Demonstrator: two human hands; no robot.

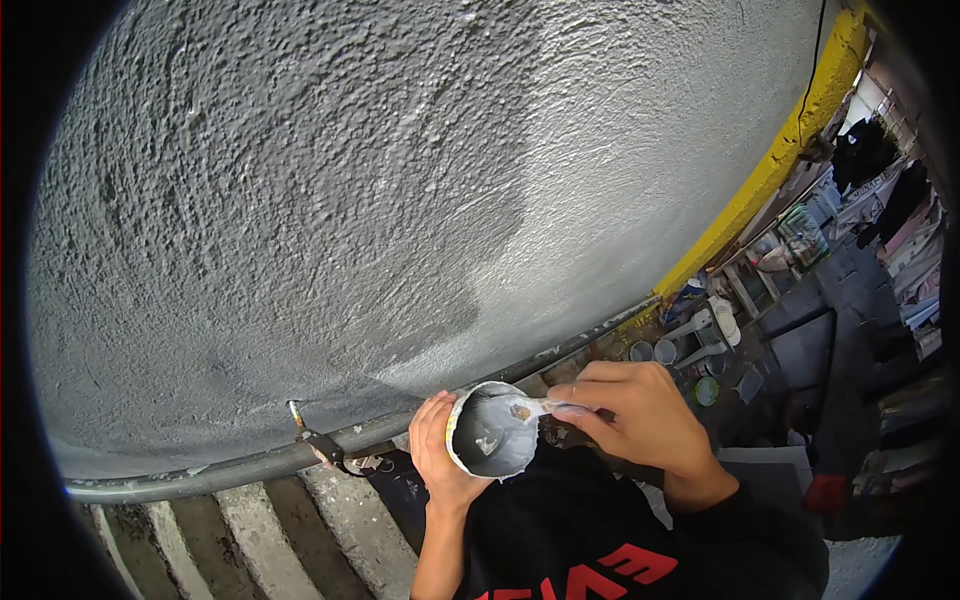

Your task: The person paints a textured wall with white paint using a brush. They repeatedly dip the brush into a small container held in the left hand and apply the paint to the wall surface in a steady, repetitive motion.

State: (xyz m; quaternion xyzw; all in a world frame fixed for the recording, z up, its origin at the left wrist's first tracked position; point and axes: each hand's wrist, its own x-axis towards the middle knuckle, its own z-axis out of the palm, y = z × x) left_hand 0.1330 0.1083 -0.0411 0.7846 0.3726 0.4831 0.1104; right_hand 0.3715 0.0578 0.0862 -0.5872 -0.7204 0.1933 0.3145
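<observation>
- A right hand [640, 415], nearest the lens, grasps the pale handle of a paint-smeared tool [520, 411], thumb and fingers closed on it; the tool's far end reaches over the rim and into a small bucket.
- The bucket [512, 445], its inside coated in grey, sits before a black top [570, 520] with red lettering, its mouth facing up to the camera.
- A left hand [436, 450] clasps the bucket's left side, fingers wrapped around the outer wall.
- Beyond them rises a rough wall [330, 200], dark grey at left, paler and shinier at right.
- A pipe [240, 470] runs along the wall's foot; a yellow band [745, 205] edges its right side.
</observation>
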